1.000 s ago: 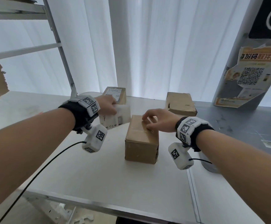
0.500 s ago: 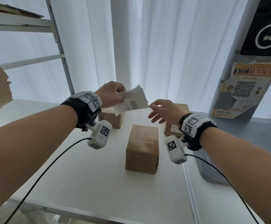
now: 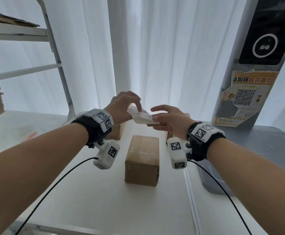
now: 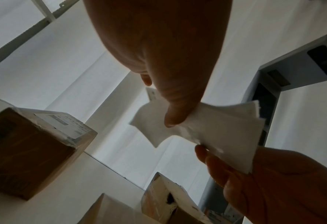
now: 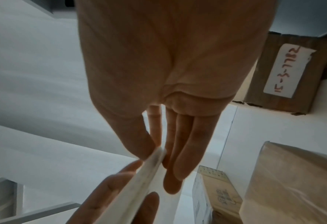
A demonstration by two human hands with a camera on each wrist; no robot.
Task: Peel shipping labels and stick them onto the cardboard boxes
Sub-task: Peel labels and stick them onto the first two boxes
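A thin stack of white shipping labels (image 3: 143,117) hangs in the air above the table, held from both ends. My left hand (image 3: 124,106) pinches its left end, thumb under the sheets (image 4: 197,128). My right hand (image 3: 168,119) pinches the right end between thumb and fingers, the stack edge-on (image 5: 149,169) in the right wrist view. Below them a bare brown cardboard box (image 3: 142,159) stands on the white table (image 3: 104,192). A box with a label on top (image 4: 30,150) sits at the back left. Another box (image 5: 293,72) with a handwritten sticker lies at the back right.
White curtains hang behind the table. A metal shelf frame (image 3: 60,73) rises at the left. A grey kiosk with a QR poster (image 3: 245,97) stands at the right, on a grey surface (image 3: 274,143). Black cables trail from both wrist cameras.
Both hands rose off the boxes. The left hand lifted the label stack up to the middle, and the right hand left the centre box and took hold of the stack's right end.
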